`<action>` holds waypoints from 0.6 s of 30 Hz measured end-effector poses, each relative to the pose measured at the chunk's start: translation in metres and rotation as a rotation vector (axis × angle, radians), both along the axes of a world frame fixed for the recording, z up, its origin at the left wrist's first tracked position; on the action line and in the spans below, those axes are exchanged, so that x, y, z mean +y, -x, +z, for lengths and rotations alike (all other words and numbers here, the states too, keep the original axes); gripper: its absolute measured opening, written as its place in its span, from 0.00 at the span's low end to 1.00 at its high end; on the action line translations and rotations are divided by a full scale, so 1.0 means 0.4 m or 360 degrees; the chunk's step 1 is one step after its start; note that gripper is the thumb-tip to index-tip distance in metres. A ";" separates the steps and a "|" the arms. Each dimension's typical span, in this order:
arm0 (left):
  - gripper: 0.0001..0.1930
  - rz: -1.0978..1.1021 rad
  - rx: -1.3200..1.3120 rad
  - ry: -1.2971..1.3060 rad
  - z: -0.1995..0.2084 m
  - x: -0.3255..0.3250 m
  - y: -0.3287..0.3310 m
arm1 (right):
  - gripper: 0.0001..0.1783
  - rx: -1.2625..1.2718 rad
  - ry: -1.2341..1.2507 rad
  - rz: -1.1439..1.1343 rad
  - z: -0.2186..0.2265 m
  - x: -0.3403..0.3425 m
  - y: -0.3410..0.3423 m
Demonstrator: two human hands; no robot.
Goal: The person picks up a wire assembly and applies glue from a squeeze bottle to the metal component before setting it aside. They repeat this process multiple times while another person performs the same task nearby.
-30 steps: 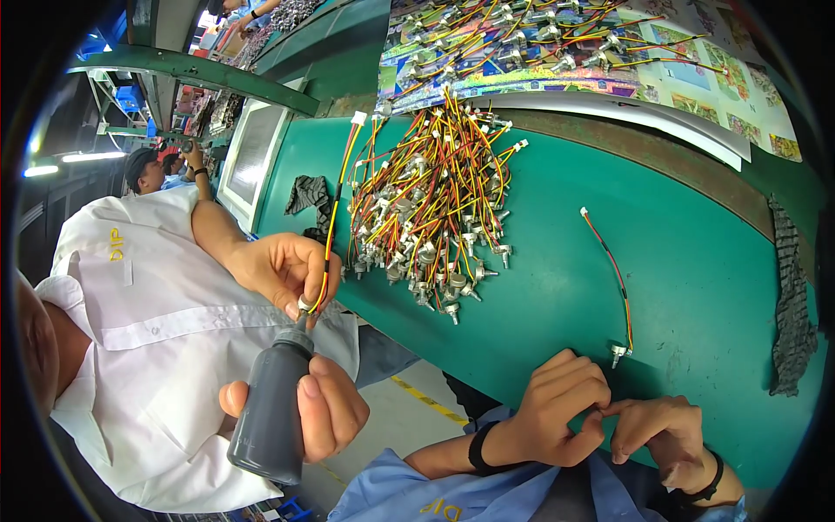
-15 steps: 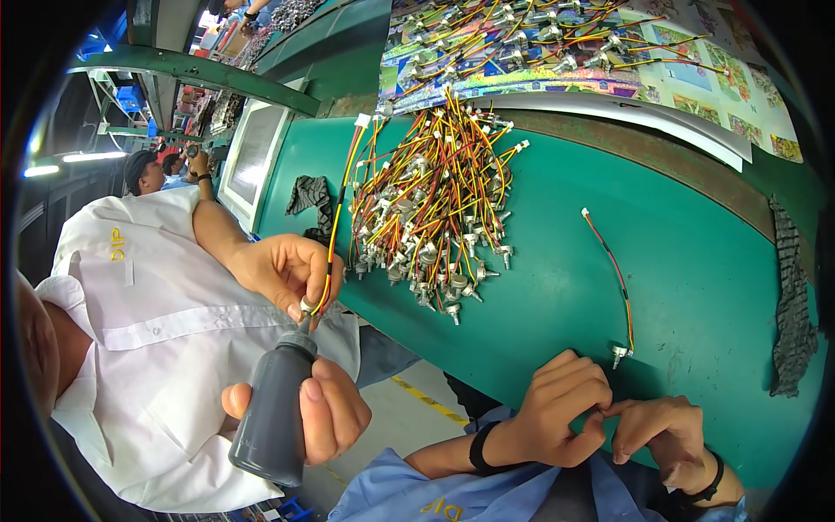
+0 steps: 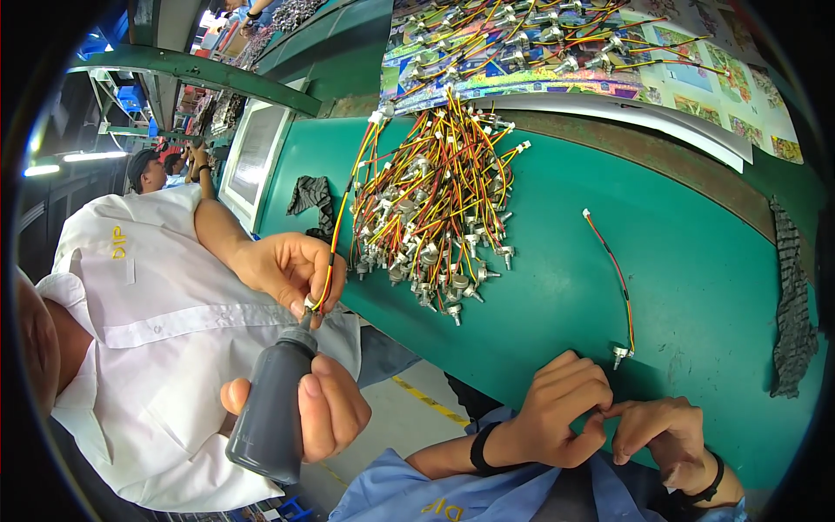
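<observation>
My left hand (image 3: 561,411) and my right hand (image 3: 663,435) meet fingertip to fingertip at the near table edge. Their fingers are curled; whatever lies between the tips, if anything, is hidden. Just beyond them lies a single potentiometer (image 3: 620,353) with red, yellow and black wires (image 3: 619,278) ending in a white plug. To the left, a co-worker in a white shirt (image 3: 165,322) pinches another wired potentiometer (image 3: 310,304) in one hand. The co-worker's other hand grips a dark squeeze bottle (image 3: 274,409), its tip against that part.
A heap of wired potentiometers (image 3: 430,209) covers the left middle of the green table (image 3: 557,226). More lie on a colourful printed sheet (image 3: 522,74) on the far ledge. Dark cloth strips (image 3: 791,296) lie at the right and beside the heap.
The co-worker's wired part and bottle have shifted slightly, and the wire's white plug has dropped toward the heap. My hands have not visibly moved.
</observation>
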State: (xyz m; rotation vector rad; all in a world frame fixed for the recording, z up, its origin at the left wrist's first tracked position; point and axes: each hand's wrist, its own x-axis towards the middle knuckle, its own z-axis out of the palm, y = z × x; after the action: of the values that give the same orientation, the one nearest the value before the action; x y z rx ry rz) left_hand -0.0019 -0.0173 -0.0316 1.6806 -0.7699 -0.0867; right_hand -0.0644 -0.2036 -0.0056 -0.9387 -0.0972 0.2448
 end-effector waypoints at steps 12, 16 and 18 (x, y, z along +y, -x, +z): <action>0.10 0.0003 0.0001 -0.0001 0.005 0.000 0.000 | 0.27 -0.0095 0.0001 0.0017 -0.022 -0.006 0.003; 0.10 -0.0004 0.0006 -0.0018 0.003 0.001 0.001 | 0.27 -0.0095 0.0007 0.0024 -0.024 -0.007 0.004; 0.09 0.0001 0.0003 -0.0021 0.005 0.002 0.001 | 0.27 -0.0096 0.0007 0.0025 -0.023 -0.007 0.004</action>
State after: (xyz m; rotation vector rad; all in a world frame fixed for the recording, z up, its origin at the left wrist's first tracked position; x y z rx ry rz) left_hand -0.0022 -0.0167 -0.0296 1.6932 -0.7690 -0.0934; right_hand -0.0661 -0.2062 -0.0149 -0.9501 -0.1597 0.2314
